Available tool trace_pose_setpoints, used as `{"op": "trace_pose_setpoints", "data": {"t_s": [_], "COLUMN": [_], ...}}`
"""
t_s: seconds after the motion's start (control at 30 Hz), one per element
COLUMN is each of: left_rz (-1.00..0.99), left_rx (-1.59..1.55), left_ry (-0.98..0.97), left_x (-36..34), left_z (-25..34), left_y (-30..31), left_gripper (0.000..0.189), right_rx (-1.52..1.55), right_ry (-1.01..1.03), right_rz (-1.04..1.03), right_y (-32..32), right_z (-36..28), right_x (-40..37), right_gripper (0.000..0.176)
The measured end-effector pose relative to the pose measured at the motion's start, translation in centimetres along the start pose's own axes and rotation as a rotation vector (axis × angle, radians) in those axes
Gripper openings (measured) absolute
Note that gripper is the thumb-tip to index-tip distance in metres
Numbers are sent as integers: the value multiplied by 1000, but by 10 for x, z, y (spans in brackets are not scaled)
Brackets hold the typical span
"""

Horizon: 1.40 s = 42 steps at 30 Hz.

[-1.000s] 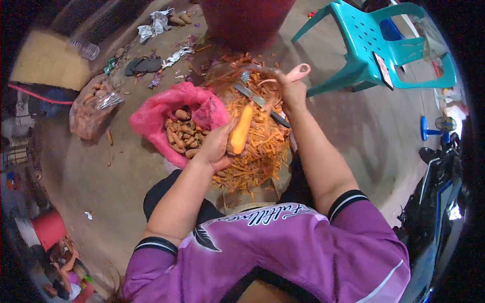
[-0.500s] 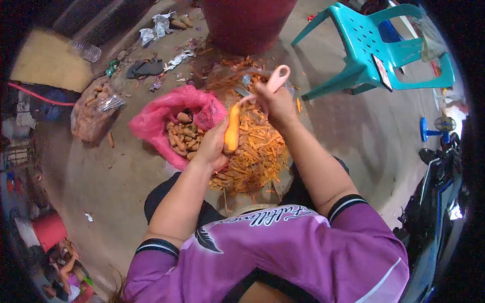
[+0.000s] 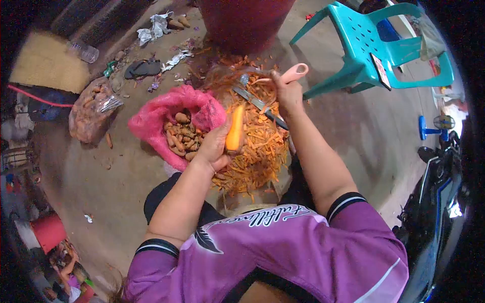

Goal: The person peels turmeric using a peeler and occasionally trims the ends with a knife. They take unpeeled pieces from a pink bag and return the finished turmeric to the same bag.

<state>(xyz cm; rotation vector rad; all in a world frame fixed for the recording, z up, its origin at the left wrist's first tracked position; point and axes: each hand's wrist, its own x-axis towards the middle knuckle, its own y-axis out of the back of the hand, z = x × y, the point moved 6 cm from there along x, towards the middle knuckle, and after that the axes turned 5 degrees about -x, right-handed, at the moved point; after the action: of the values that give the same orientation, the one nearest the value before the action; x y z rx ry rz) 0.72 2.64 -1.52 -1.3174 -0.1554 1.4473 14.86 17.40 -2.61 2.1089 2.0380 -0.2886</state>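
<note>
My left hand (image 3: 216,145) is closed around a peeled, bright orange root that looks like a sweet potato (image 3: 236,129), its narrower end pointing away from me. In my right hand (image 3: 289,96) is a pink-handled peeler (image 3: 294,73), held apart from the root; its blade end is hard to make out. Under both hands spreads a heap of orange peelings (image 3: 257,156). A knife (image 3: 260,106) with a dark handle lies on that heap, beside my right hand. Left of my left hand, a pink mesh sack (image 3: 151,113) stands open with several brownish unpeeled roots (image 3: 183,134) inside.
A large dark red tub (image 3: 245,25) stands beyond the peelings. To the right is a teal plastic chair (image 3: 356,45) with a phone-like object on its seat. A clear bag of roots (image 3: 93,113) and a dark slipper (image 3: 143,69) lie on the left.
My right hand has moved the peeler away from the root, to the right. The knife on the peelings now shows more fully. My left hand still holds the root in nearly the same place.
</note>
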Motion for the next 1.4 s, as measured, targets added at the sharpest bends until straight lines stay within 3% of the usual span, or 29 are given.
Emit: {"op": "trace_pose_setpoints", "data": {"t_s": [0.03,0.2,0.33,0.37,0.4,0.47,0.57,0.73,0.87,0.93,1.0,1.03,1.13,1.2,1.27,1.3,1.33,1.37,1.4], "left_rz": [98,-133,-206,-227,-251,-243,-168,-91,-154,-271,-290,-252,-117,-57,-38,-143,-100,-56,-14], "left_rx": [-13,-91,-106,-109,-110,-101,-114,-257,-160,-156,-158,-165,-135,-62,44,-27,-12,5,25], "left_ry": [-54,-24,30,51,72,73,-3,-63,-30,40,75,72,17,-9,-14,-67,-43,-19,6], "left_x": [1,11,15,14,11,10,13,13,15,17,15,13,12,15,19,15,11,6,3], "left_z": [6,5,-4,-10,-17,-18,-2,7,3,-4,-6,-5,1,2,-3,2,2,0,-1], "left_y": [6,21,30,27,24,23,22,20,23,25,23,22,21,28,39,22,17,14,13], "left_gripper": [34,36,36,35,35,35,35,35,36,36,36,36,35,35,35,35,35,34,35], "right_rx": [-8,-11,-235,-295,-176,-338,-189,-53,-96,-260,-98,-259,-65,-138,-73,-176,-277,-222,-338], "right_ry": [-17,-34,-7,87,32,16,8,-121,-94,73,-72,-43,-78,-111,-142,-129,-114,44,-51], "right_rz": [-105,-871,-656,-424,-344,-93,-286,-962,-773,-456,-328,-389,-848,-1038,-923,-779,-634,-469,-300], "right_y": [-14,-73,-59,-42,-29,-3,-25,-73,-60,-36,-20,-20,-52,-68,-60,-50,-36,-24,-8], "right_z": [-2,-18,-12,-11,5,-3,-4,-16,-3,-19,-8,-6,-14,-15,-7,-5,-6,0,4], "right_x": [-11,-88,-63,-40,-16,-2,-18,-94,-63,-33,-16,-12,-59,-83,-69,-53,-34,-10,1], "right_gripper": [27,14,18,20,15,18,21,20,16,16,16,19,19,21,20,19,19,21,22]}}
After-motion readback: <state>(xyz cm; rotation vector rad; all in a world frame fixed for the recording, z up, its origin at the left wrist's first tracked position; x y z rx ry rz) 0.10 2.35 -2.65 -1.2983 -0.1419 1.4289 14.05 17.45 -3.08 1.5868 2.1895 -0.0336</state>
